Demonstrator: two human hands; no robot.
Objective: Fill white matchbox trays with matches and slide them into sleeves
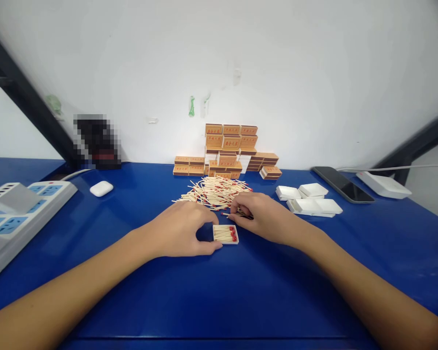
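A small white matchbox tray [237, 242] lies on the blue table, holding a layer of matches [224, 233] with their red heads to the right. My left hand [184, 228] grips the tray's left end between thumb and fingers. Just beyond and to the right, my right hand [257, 216] pinches a match [225, 214] whose red head points left; other matches show under its curled fingers. Behind both hands spreads a loose heap of matches [219, 190], its right edge partly covered by my right hand.
Orange matchboxes [231, 142] are stacked against the wall. Several white trays [316, 206] lie at the right, before a phone [343, 184] and a white device [383, 185]. At left are a white earbud case [101, 188] and a power strip [63, 189] with a plugged-in charger [12, 198].
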